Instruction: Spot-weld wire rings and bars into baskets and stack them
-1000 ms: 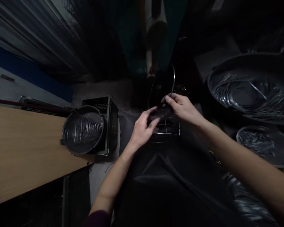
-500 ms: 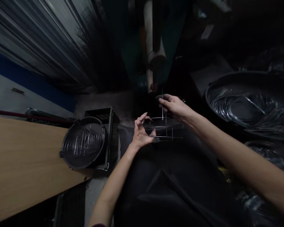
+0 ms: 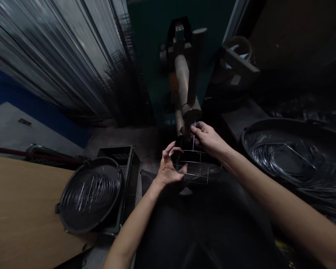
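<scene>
My left hand [image 3: 167, 168] curls its fingers and thumb around the left side of a round wire frame [image 3: 195, 162], made of thin metal rings joined by short cross rods. My right hand [image 3: 208, 139] pinches a short straight metal rod [image 3: 193, 142] upright at the far side of the frame. Just beyond my right fingers is the blunt round end of a thick cylindrical machine arm [image 3: 192, 113], with a second, thinner arm [image 3: 179, 123] below it. Whether the rod touches the machine is too dark to tell.
On the left, a black round tub [image 3: 91, 194] holding wire rings and rods stands by a black crate [image 3: 132, 168] and a wooden board [image 3: 25, 201]. A larger tub [image 3: 248, 129] of wire pieces is on the right. The green machine body [image 3: 145, 45] rises ahead.
The camera view has tilted up, so more of the machine shows and the surroundings sit lower. Both hands keep their grips, with the wire frame and rod closer below the machine arm's end.
</scene>
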Motion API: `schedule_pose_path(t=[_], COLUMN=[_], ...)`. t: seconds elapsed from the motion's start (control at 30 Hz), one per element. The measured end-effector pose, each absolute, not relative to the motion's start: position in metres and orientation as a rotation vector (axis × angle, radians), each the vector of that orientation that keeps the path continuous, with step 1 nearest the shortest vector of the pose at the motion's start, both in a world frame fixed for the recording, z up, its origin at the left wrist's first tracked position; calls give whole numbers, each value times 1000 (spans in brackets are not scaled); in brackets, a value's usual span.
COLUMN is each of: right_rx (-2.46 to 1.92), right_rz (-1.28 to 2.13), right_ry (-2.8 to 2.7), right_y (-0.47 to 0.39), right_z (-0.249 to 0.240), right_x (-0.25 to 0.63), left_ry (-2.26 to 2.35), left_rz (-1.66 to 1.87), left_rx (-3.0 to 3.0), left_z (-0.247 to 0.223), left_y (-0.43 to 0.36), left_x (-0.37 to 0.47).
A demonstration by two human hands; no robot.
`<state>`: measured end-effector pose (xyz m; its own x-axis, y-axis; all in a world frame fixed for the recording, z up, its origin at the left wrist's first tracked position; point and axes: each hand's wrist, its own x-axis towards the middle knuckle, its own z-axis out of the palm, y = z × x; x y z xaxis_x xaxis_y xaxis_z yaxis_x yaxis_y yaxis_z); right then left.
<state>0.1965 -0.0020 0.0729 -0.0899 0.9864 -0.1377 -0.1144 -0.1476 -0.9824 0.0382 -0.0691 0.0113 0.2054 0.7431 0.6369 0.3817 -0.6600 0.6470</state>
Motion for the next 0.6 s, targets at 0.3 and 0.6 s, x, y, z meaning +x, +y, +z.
schedule_pose_path(t=[0.3,0.6], right_rx=[-1133,-1167], right_rz=[1399,1390], right_ry=[-1169,-1094], right_y=[26,50], right_z=[68,57], right_x=[189,190], left_ry=[1022,972], left_rz=[1482,1456], left_rx=[2099,2085], left_z=[15,17], left_y=[-42,-21], left_x=[31,26])
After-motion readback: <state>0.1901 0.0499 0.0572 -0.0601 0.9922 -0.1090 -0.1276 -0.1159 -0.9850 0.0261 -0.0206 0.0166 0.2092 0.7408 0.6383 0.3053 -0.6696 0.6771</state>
